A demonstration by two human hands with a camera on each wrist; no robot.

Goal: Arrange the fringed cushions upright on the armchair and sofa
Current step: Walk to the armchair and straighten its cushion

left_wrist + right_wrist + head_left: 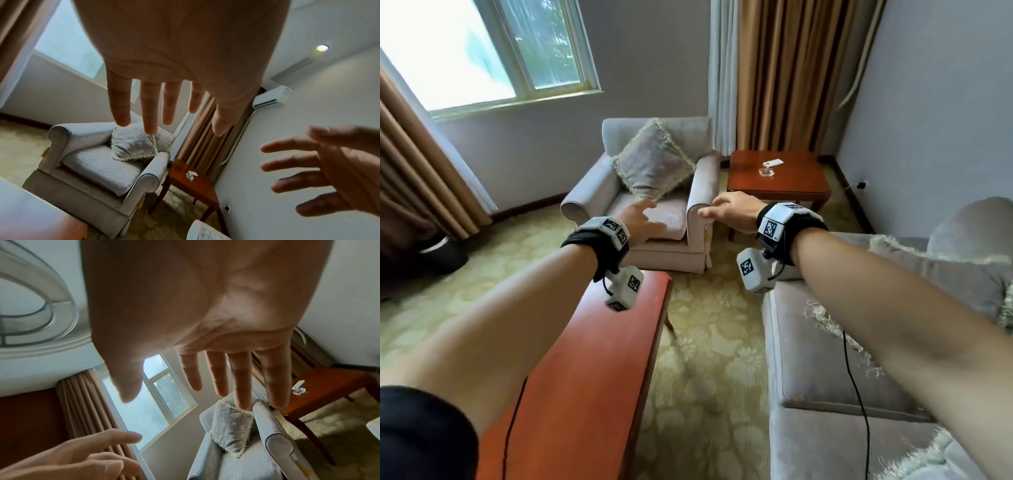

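I held both bare forearms stretched out ahead of me, a black strap with marker blocks on each wrist. My left hand (642,219) was spread with its fingers (119,104) straight and apart, holding nothing. My right hand (729,210) reached alongside it, palm down, fingers (240,379) extended and empty.

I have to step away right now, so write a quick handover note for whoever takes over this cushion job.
Left hand: open, holding nothing, stretched toward the armchair.
Right hand: open, holding nothing, alongside it.
Armchair cushion: stands on one corner against the backrest; looks done.
Sofa: one fringed cushion lies slumped on it, another cushion's fringe shows at the near edge.
Left: stand the sofa cushions upright.
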